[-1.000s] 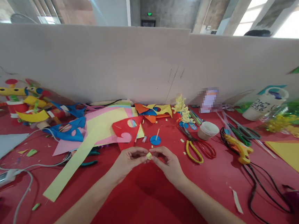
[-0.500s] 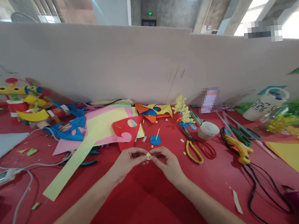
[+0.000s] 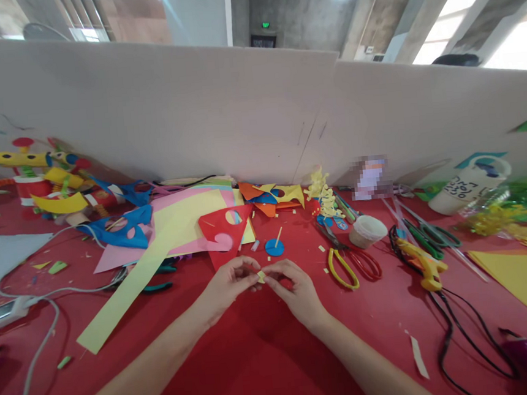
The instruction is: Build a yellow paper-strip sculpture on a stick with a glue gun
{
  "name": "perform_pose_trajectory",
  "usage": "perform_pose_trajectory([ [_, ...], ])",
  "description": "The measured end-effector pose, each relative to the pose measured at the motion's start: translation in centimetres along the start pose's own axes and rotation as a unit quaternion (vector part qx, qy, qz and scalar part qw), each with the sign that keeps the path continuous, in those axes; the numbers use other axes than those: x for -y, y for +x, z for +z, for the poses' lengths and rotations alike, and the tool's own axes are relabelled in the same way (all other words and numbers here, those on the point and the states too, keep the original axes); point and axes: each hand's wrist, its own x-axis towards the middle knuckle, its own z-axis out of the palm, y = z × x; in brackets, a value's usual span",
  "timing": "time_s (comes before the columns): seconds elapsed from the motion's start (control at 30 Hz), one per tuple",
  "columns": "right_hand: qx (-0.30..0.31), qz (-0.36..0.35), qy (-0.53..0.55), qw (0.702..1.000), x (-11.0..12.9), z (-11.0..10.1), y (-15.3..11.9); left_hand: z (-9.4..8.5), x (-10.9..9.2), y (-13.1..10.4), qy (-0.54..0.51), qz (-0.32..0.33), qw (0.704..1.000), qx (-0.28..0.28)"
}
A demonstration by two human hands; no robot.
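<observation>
On desk (image 3: 260, 370): disc (image 3: 272, 249) behind right hand (image 3: 295, 290); scissors (image 3: 335, 246) right of disc; cup (image 3: 368, 231) beside scissors; glue gun (image 3: 425, 264) farther right. Partition (image 3: 191, 111) behind.

A person's left grip (image 3: 234, 279) and right grip (image 3: 294, 287) are bare hands with slender fingers. Slim, uncovered wrists lead to a smooth, bare left forearm (image 3: 160, 363) and matching right forearm (image 3: 360, 355), each broadening toward the elbow.
</observation>
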Motion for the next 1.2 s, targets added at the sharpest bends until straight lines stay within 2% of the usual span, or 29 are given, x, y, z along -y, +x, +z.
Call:
perform_pose_trajectory([
  [0.13,-0.009,-0.015,-0.008,1.0,0.06,-0.01,-0.01,0.18,0.12,-0.11,-0.014,-0.013,1.0,-0.01],
  [0.23,-0.003,0.0,0.021,1.0,0.1,0.01,0.07,0.29,0.14,-0.14,-0.019,-0.02,0.999,-0.016],
  [0.33,0.028,0.049,0.118,0.991,0.09,-0.01,0.19,0.35,0.11,-0.12,-0.016,-0.017,0.999,-0.022],
  [0.43,0.081,0.104,0.234,0.963,-0.01,-0.04,0.26,0.49,-0.03,-0.11,0.004,0.007,1.0,-0.029],
  [0.53,0.096,0.133,0.294,0.942,-0.07,-0.02,0.26,0.68,-0.25,-0.17,0.025,0.028,0.999,-0.037],
  [0.93,0.073,0.153,0.249,0.954,-0.25,-0.04,0.39,0.61,0.34,-0.34,0.1,0.07,0.991,-0.047],
  [1.2,0.054,0.176,0.316,0.931,0.01,0.53,0.28,0.91,0.55,-0.45,0.127,0.089,0.987,-0.048],
])
